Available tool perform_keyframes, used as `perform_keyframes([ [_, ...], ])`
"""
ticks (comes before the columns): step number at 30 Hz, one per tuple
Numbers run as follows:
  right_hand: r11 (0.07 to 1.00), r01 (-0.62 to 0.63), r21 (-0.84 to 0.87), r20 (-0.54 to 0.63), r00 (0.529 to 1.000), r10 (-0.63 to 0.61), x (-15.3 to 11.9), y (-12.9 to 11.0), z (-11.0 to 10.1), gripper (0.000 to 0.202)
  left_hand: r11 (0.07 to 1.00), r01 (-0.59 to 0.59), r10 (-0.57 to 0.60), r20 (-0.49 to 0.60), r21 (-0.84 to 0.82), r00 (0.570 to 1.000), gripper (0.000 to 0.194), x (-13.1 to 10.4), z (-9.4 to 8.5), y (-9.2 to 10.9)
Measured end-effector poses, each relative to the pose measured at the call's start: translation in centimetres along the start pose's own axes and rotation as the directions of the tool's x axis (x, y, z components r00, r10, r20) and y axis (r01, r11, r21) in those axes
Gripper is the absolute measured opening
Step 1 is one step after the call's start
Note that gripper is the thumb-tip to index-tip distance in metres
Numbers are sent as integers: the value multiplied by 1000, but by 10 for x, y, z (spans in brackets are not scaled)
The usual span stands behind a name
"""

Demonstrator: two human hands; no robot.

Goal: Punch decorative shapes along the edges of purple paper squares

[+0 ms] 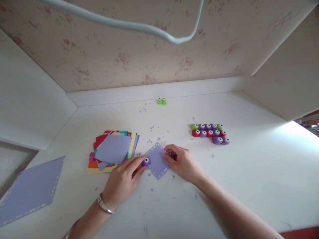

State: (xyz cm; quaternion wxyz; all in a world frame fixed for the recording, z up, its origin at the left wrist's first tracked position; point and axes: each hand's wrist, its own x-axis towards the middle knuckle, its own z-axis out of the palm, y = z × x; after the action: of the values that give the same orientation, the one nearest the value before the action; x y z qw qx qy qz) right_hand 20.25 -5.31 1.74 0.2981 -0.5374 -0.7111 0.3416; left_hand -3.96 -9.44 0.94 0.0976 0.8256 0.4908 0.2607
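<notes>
A small purple paper square [157,160] lies turned like a diamond on the white table, with punched shapes along its edges. At its left corner, my left hand [124,176] pinches a purple punch [146,161] with an eye-like white and black top. The fingers of my right hand [180,161] are closed on the right corner of the paper. Just left of the hands rests a stack of coloured paper, a plain purple sheet [113,148] on top. Tiny purple cut-outs [152,190] lie scattered around the square.
Several green, purple and red punches [209,133] stand in rows at the right. Two green punches [161,101] sit near the back wall. A larger purple sheet [35,189] with punched edges lies at the far left. A white cable [139,26] hangs across the top.
</notes>
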Motion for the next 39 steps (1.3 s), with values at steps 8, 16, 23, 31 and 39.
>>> perform_keyframes([
  [8,999,-45,3,31,998,45,3,-1,-2,16,1000,21,-20,5,-8,1000,32,0,1,1],
  [16,999,-27,-42,6,1000,28,1,-2,-3,15,949,241,-250,-18,-205,968,28,8,-10,11],
  [23,1000,29,-12,-6,1000,-29,1,-2,-3,17,780,454,-412,193,-431,891,32,19,-6,21],
  [31,999,37,-4,-6,999,-37,1,-4,-4,21,712,567,-501,267,-413,823,36,24,-6,18],
  [39,999,32,-11,-5,999,-32,0,-3,-3,24,572,673,-596,326,-468,733,33,30,0,17],
])
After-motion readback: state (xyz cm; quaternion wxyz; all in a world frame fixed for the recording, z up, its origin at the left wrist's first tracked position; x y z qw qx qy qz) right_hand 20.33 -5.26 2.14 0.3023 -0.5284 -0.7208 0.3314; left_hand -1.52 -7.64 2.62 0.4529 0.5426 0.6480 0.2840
